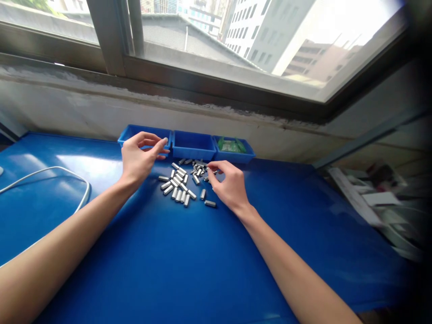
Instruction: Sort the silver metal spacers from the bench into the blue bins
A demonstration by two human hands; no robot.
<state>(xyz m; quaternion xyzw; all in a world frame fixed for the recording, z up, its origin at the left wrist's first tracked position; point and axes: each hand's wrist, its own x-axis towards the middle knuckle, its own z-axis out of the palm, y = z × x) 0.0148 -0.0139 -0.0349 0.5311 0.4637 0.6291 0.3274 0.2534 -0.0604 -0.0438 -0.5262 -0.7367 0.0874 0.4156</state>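
Several short silvery metal hex standoffs (pixel 179 177) lie in a loose pile on the blue table, with smaller metal pieces (pixel 199 171) at its right back side. My left hand (pixel 140 155) is raised in front of the left blue bin (pixel 126 133), its fingers loosely bent and apart from the thumb. Nothing clearly shows in it. Over the right edge of the pile, my right hand (pixel 230 183) has thumb and forefinger pinched at the end of a metal hex standoff (pixel 202 163). Its other fingers are curled and partly hidden.
A middle blue bin (pixel 194 146) and a right blue bin (pixel 236 157) stand against the wall. Green plastic packaging (pixel 232 145) lies in the right one. A white cable (pixel 88 186) curves across the table's left side. Behind rises a window frame (pixel 216 81).
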